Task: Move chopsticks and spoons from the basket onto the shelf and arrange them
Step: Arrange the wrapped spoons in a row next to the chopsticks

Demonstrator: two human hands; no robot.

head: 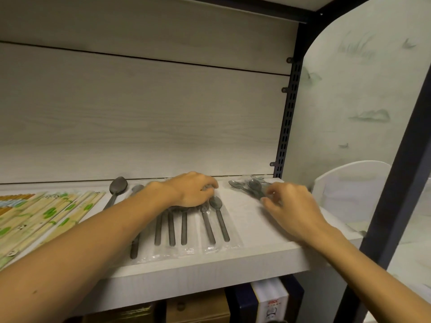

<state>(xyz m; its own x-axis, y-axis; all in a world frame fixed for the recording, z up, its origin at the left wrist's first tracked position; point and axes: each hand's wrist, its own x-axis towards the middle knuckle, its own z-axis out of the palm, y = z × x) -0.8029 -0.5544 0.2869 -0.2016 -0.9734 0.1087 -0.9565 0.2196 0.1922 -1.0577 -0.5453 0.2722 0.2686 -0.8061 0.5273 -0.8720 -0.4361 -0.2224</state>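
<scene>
On the white shelf [256,257] lies a row of several dark grey spoons in clear plastic sleeves [210,227], handles pointing toward me. My left hand [193,191] rests palm down on the bowls of that row, fingers curled. My right hand [289,206] touches a loose heap of wrapped spoons [249,186] at the back right, fingers pinching at one of them. Packs of wooden chopsticks with green panda print [44,215] lie side by side at the left. The basket is out of view.
An unwrapped-looking grey spoon [116,190] lies between the chopsticks and the spoon row. A black slotted upright [288,117] and a pale side panel close the shelf's right end. Boxes [270,301] stand on the level below. A white curved object [349,192] is at right.
</scene>
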